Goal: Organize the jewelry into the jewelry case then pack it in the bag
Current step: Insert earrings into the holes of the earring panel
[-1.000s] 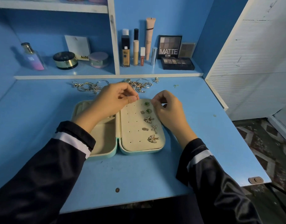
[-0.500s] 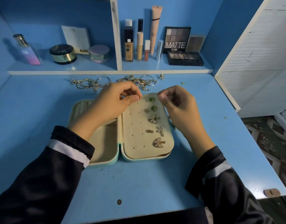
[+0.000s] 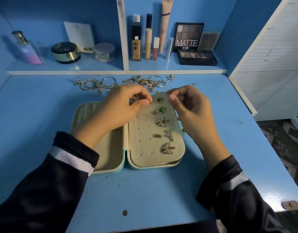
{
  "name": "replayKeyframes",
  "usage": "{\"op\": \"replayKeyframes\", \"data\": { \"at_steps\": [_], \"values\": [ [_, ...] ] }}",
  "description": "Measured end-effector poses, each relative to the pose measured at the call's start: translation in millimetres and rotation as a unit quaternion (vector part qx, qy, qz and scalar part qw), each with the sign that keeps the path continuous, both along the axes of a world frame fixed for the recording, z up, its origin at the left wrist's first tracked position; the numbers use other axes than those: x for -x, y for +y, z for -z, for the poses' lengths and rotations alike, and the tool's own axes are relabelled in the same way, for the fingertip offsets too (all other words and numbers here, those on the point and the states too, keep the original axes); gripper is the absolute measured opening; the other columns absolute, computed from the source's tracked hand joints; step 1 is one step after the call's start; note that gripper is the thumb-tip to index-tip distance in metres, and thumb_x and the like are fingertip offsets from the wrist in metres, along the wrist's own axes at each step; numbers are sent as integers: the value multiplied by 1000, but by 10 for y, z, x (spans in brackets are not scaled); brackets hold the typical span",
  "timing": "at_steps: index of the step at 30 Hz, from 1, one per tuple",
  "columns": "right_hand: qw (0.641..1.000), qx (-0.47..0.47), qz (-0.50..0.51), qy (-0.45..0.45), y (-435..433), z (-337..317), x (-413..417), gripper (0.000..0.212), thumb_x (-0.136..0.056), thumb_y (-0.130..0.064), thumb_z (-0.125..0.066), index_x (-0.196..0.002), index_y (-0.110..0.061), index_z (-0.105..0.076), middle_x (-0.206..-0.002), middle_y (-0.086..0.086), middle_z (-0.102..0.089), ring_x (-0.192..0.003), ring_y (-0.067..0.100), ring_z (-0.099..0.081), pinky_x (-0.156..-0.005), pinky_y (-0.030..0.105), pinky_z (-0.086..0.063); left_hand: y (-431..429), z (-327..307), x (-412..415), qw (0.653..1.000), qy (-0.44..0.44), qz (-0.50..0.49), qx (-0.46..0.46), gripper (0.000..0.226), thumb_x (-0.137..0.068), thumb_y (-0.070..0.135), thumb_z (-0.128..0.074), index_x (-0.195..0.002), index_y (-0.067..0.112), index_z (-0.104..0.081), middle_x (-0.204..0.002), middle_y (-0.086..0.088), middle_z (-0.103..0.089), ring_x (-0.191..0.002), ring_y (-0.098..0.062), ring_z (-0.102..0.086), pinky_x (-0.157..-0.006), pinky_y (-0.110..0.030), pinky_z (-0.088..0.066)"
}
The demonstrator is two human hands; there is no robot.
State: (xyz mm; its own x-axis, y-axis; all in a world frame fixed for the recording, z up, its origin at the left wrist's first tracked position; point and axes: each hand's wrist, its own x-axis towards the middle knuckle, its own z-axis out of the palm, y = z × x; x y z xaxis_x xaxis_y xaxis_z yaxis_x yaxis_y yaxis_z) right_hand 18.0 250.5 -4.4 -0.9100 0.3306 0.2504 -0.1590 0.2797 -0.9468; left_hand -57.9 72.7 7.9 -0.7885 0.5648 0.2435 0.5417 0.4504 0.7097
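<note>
Left hand [image 3: 121,108] pinches tiny stud [image 3: 150,102] over panel [image 3: 145,140]; right hand [image 3: 192,111] curled, hold unclear. Align post with free hole, push straight.

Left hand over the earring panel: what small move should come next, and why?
Probably press the small gold earring pinched in the left hand into the free hole beside the top green stud: it sits right at that row of the earring panel.

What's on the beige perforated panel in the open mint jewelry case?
Seven pinned earrings: two green studs, three sparkly butterflies, two tiny gold ones. The left hand, pinching a gold piece, hides the top-left corner.
</note>
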Motion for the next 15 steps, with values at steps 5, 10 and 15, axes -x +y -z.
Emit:
{"op": "replayKeyframes", "data": {
  "at_steps": [5,10,15],
  "values": [
    [1000,16,-5,1,-10,-15,-4,13,-91,-14,-65,-81,-22,-61,-94,12,-69,-74,14,-57,-60,28,-47,10,3,-6,1000,19,6,6,14,-88,13,-68,-92,27,-68,-89,19,-63,-78,13,-54,-66,-1,-36],
    [1000,26,-8,2,-11,-26,-9,12,-91,-12,-65,-82,-20,-61,-95,15,-69,-73,14,-57,-54,21,-46,15,5,-14,1000,23,-1,6,14,-88,13,-68,-90,27,-69,-85,20,-61,-75,13,-53,-63,-2,-36],
    [999,33,-9,2,-16,-39,-18,11,-91,-12,-65,-82,-18,-61,-96,17,-68,-74,15,-57,-55,24,-49,18,22,-11,999,34,-7,-6,12,-88,15,-69,-91,26,-69,-85,22,-60,-74,13,-52,-62,-2,-35]
  ]
}}
